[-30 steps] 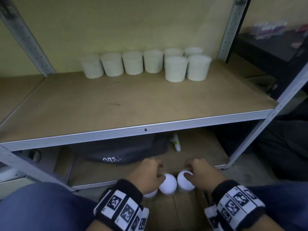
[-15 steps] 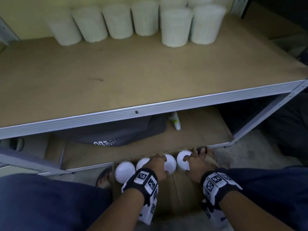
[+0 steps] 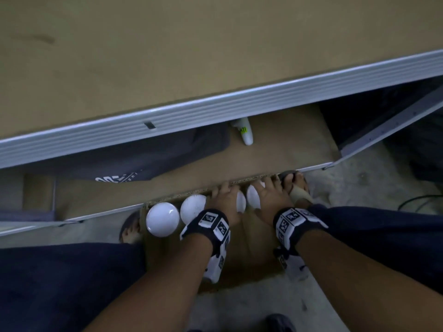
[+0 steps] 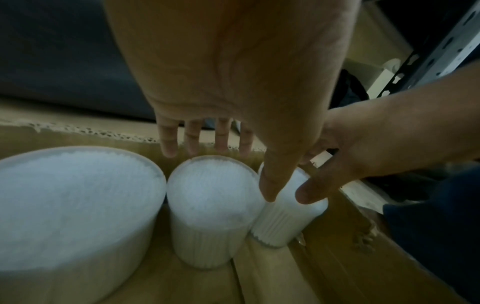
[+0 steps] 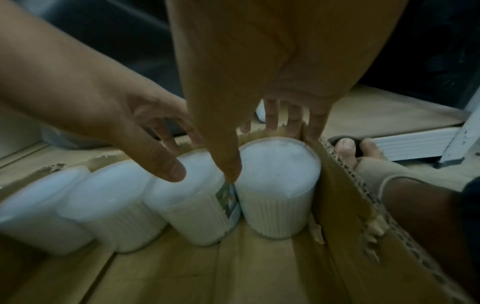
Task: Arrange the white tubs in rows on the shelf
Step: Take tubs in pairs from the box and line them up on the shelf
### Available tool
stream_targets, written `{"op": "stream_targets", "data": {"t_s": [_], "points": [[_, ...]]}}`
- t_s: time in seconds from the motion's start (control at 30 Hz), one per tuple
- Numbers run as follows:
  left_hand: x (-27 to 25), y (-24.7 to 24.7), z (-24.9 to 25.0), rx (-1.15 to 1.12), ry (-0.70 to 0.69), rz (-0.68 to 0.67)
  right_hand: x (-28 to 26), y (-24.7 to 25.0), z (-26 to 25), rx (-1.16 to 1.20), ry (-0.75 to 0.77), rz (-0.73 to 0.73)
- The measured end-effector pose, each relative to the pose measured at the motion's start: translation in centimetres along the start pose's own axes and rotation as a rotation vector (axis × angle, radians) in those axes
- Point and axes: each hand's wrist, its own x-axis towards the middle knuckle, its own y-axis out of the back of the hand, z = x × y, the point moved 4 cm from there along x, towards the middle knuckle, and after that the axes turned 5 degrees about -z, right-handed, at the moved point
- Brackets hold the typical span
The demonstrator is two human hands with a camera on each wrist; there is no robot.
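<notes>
Both hands have dropped deeper into the cardboard box [image 3: 249, 257], left hand [image 3: 226, 202] and right hand [image 3: 272, 200] spread over two white tubs [image 5: 278, 185], not yet gripping.

Dim room: grey concrete floor [image 3: 239, 315] beneath a metal-edged wooden rack [image 3: 215, 109].

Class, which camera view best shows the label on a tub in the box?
Right wrist view: the label shows on the side of the tub under the left hand. Head view shows only tub tops; left wrist view hides the label.
</notes>
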Motion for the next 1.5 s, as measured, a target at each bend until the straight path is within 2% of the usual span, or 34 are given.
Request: {"op": "stream_targets", "data": {"t_s": [0.33, 0.4, 0.5, 0.63, 0.77, 0.93, 1.1, 1.2, 1.33, 1.5], "points": [[1.5, -2.5, -0.1, 0.091, 0.029, 0.122, 1.8, -1.9, -0.1, -0.1, -0.014, -0.003], [1.6, -2.6, -0.2, 0.089, 0.033, 0.127, 1.7, -1.8, 0.0, -0.118, -0.011, 0.035], [1.4, -2.5, -0.4, 0.044, 0.038, 0.099, 1.3, -1.6, 0.0, -0.14, 0.029, 0.02], [1.1, -1.7, -0.1, 0.013, 0.036, 0.039, 0.3, -0.8, 0.3, -0.156, 0.0, -0.028], [-0.4, 0.6, 0.6, -0.017, 0.061, -0.022, -2.5, 1.8, -0.1, -0.232, -0.037, 0.086], [-4.1, 5.3, 2.5, -0.02, 0.012, -0.036, -6.0, 5.8, -0.9, -0.101, -0.055, 0.104], [-9.9, 10.5, 4.6, -0.002, -0.072, 0.075, -11.5, 11.4, -1.3, -0.177, 0.0, 0.03], [-13.9, 13.1, 5.7, 0.016, -0.117, 0.129, -15.6, 14.0, -1.7, -0.118, 0.023, 0.032], [-19.3, 16.7, 6.3, 0.006, -0.183, 0.183, -20.7, 16.8, -2.9, -0.06, 0.091, 0.153], [-25.4, 21.5, 5.9, 0.003, -0.225, 0.357, -25.3, 20.6, -4.9, -0.023, 0.164, 0.292]]}}
